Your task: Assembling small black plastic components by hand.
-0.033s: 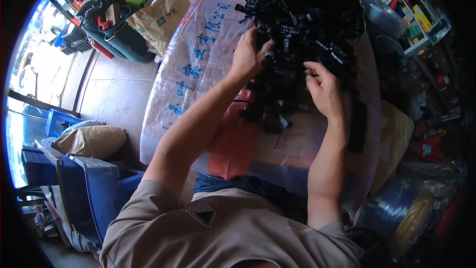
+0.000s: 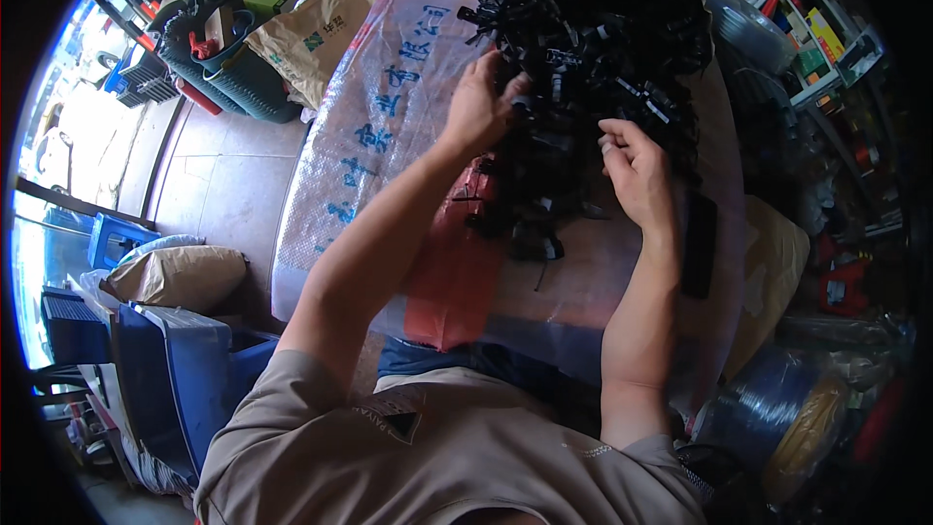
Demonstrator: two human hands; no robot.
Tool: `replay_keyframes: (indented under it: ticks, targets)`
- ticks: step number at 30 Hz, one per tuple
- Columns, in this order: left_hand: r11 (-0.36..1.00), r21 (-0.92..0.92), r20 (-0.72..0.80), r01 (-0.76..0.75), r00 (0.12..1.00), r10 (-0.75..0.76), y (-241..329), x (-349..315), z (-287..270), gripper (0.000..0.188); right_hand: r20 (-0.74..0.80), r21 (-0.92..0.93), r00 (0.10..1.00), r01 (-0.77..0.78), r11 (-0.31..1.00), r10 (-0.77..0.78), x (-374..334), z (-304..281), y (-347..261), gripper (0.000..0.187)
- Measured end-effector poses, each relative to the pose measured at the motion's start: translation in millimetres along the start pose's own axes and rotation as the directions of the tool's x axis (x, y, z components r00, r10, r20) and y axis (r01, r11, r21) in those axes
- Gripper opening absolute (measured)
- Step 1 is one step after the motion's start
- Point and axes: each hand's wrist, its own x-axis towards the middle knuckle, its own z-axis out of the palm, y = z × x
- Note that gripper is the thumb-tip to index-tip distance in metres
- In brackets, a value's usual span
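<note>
A heap of small black plastic pieces [image 2: 593, 19] spreads over the far part of the woven-sheet-covered surface [image 2: 379, 87], with loose pieces trailing toward me. My left hand [image 2: 479, 107] is at the heap's left edge, thumb apart from the fingers. Nothing shows in its grasp, though the fingertips blend into the dark pieces. On the heap's right side, my right hand [image 2: 639, 173] hovers with loosely bent fingers slightly apart and nothing visible between them. Several dark pieces [image 2: 537, 238] lie between my forearms, beside a red plastic sheet or bag [image 2: 452, 282].
A flat black object [image 2: 700, 245] lies right of my right forearm. Blue bins [image 2: 185, 360] and a brown sack [image 2: 180, 274] stand at the left. A paper bag [image 2: 316, 34] is at the far left, a wrapped spool [image 2: 768, 418] at the near right, and cluttered shelving [image 2: 826, 49] at the far right.
The fingers of both hands have shifted very slightly. Some loose pieces between the forearms lie a little differently. Otherwise the scene looks the same.
</note>
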Motion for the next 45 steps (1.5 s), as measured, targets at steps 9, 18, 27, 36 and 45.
replay_keyframes:
  ticks: [9,18,27,36,45]
  targets:
    - [0.999,-0.045,-0.158,0.005,0.987,-0.012,30,4,-65,0.028,-0.002,-0.186,0.918,0.390,0.902,-0.397,-7,40,-33,0.029]
    - [0.913,-0.408,0.373,0.022,0.916,0.145,73,-28,-46,0.024,-0.194,0.384,0.981,0.077,0.920,-0.001,0,9,-19,0.012]
    - [0.897,-0.348,0.364,-0.272,0.843,0.397,89,-36,-38,0.039,0.018,0.745,0.974,-0.164,0.647,0.226,-1,14,-29,0.014]
    - [0.901,-0.434,0.346,0.012,0.926,0.154,86,-45,-31,0.021,-0.068,0.628,0.989,0.144,0.765,-0.131,-6,23,-23,0.023]
    - [0.906,-0.293,0.214,-0.305,0.903,0.373,85,-44,-27,0.013,-0.050,0.654,0.988,0.145,0.743,-0.149,-3,28,-21,0.016]
